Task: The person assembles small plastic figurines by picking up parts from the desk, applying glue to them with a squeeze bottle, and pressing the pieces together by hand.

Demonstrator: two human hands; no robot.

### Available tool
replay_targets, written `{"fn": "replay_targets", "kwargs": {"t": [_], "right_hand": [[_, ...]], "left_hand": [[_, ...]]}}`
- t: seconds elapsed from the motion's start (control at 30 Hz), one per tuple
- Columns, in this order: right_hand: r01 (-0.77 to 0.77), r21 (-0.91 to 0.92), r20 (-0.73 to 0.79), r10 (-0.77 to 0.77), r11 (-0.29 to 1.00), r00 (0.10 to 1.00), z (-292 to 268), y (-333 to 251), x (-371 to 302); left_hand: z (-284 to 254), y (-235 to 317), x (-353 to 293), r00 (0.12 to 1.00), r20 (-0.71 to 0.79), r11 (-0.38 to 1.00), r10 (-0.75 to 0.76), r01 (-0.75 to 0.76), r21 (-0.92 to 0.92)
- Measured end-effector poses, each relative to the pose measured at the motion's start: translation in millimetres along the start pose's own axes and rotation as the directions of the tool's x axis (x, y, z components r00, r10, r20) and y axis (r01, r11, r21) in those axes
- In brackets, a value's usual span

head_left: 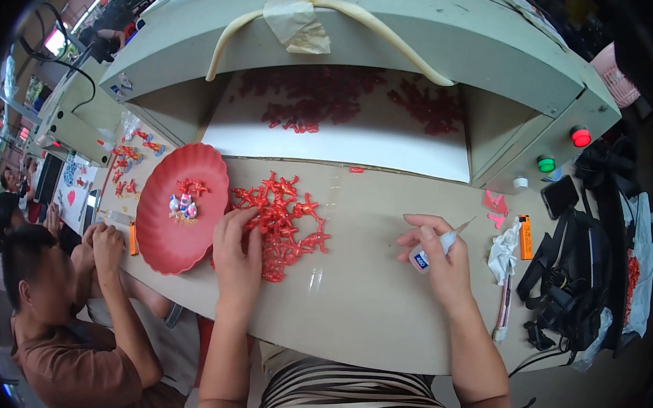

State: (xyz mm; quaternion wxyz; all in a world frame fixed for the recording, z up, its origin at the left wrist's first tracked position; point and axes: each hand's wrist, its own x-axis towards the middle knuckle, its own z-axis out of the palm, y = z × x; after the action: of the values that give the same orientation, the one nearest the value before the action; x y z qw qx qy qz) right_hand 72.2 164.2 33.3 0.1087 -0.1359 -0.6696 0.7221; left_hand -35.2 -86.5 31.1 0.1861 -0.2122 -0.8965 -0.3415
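A loose pile of small shiny red plastic figures (282, 227) lies on the table in front of me. My left hand (237, 247) rests at the pile's left edge, thumb and fingers apart, touching the pieces; no single piece shows in its grasp. In my right hand (445, 265) is a small white glue bottle (419, 259) with a blue label, held tilted, its thin needle tip pointing up and right. Left of the pile stands a red scalloped bowl (160, 240) holding a few red pieces and white-and-coloured figures (183, 207).
Ahead, a pale green machine (403, 36) has an open bay with more red pieces (320, 102) on white. On the right lie an orange lighter (525, 237), crumpled tissue (503, 254) and a black bag (569, 272). A co-worker (80, 353) sits close at left.
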Motion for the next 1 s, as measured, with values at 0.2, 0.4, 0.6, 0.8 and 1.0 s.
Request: {"fn": "replay_targets", "kwargs": {"t": [0.2, 0.4, 0.6, 0.8, 1.0], "right_hand": [[-0.16, -0.031, -0.007, 0.16, 0.987, 0.987, -2, -11, -2], [-0.062, -0.121, -0.046, 0.057, 0.991, 0.997, -4, -1, 1], [-0.035, -0.205, -0.074, 0.02, 0.978, 0.997, -5, -2, -1], [0.049, -0.274, -0.041, -0.062, 0.961, 0.997, -6, -3, -3], [0.074, -0.375, -0.018, -0.088, 0.924, 0.996, -11, -7, -3]], "left_hand": [[-9, 23, 17, 0.999, 0.019, 0.996, 0.051, -0.052, 0.066], [14, 41, 76, 0.971, 0.215, 0.993, 0.102, -0.085, -0.088], [99, -5, 164, 0.916, 0.374, 0.989, 0.146, -0.145, -0.031], [148, -15, 231, 0.904, 0.341, 0.94, 0.259, -0.317, 0.126], [185, -2, 253, 0.827, 0.095, 0.779, 0.554, -0.556, 0.291]]}}
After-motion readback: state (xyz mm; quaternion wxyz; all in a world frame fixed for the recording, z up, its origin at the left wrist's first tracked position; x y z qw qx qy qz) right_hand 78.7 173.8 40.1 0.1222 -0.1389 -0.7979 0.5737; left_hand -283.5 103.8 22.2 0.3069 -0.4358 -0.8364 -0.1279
